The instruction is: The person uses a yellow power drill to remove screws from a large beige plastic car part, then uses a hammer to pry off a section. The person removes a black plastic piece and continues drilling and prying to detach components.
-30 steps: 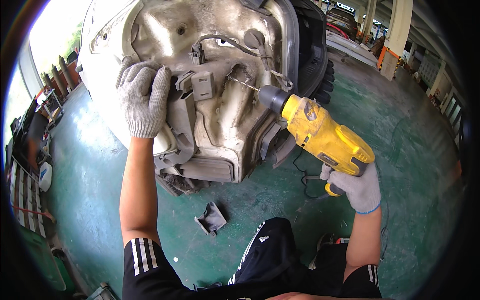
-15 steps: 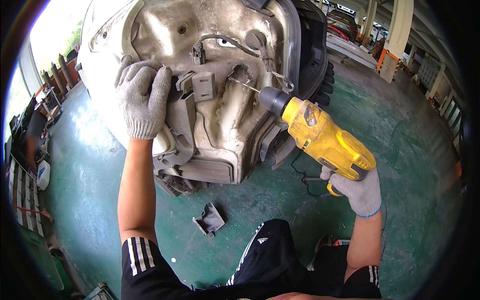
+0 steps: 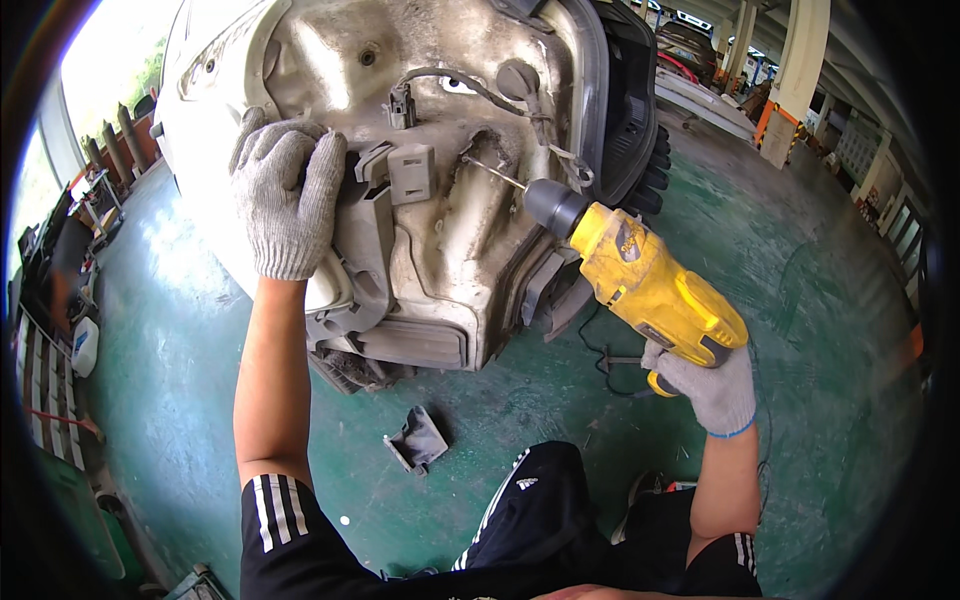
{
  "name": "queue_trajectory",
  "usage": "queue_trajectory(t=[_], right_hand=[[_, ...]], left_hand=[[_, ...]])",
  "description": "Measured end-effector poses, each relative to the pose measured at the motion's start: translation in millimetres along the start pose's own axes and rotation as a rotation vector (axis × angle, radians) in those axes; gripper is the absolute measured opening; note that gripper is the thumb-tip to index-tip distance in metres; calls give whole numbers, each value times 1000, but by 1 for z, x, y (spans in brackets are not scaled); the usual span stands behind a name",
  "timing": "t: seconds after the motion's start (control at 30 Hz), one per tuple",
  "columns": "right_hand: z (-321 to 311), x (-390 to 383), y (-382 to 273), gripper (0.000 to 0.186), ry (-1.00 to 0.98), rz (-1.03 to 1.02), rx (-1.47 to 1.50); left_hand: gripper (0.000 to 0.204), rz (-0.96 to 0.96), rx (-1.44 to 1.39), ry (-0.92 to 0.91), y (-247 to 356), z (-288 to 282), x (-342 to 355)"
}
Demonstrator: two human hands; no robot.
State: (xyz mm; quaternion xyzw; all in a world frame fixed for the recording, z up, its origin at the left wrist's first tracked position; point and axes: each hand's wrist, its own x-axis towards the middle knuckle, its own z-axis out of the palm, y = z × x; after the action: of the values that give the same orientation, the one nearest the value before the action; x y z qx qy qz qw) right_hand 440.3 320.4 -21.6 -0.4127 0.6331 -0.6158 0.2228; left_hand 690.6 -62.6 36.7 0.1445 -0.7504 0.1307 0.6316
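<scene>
My right hand (image 3: 705,390), in a grey knit glove with a blue cuff, grips the handle of a yellow and black power drill (image 3: 655,285). The drill points up and left, and its thin bit (image 3: 497,174) reaches a rough, dirty hollow in the bare metal of a car body (image 3: 320,60). Whether the tip touches the metal cannot be made out. My left hand (image 3: 287,195), gloved too, rests against the metal at the left, its fingers slightly bent and apart. Beside it sits a grey plastic bracket (image 3: 408,173).
A wire with a connector (image 3: 400,105) hangs across the metal above the bracket. A broken grey plastic piece (image 3: 416,440) lies on the green floor, with a black cord (image 3: 598,350) farther right. Stored parts line the left wall; another car (image 3: 688,48) stands behind.
The drill has shifted very slightly, with its chuck a little right and lower and the handle a little left. My left hand stays in place.
</scene>
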Motion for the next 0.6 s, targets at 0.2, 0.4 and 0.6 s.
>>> queue_trajectory(t=[0.2, 0.4, 0.6], right_hand=[[-2, 2, -4, 50, 5, -9, -12], [1, 1, -3, 54, 29, 1, 31], [6, 5, -7, 45, 102, -29, -58]], left_hand=[[21, 7, -6, 1, -1, 0, 0], [21, -6, -4, -5, -2, -1, -1], [21, -20, -21, -8, 2, -2, 1]])
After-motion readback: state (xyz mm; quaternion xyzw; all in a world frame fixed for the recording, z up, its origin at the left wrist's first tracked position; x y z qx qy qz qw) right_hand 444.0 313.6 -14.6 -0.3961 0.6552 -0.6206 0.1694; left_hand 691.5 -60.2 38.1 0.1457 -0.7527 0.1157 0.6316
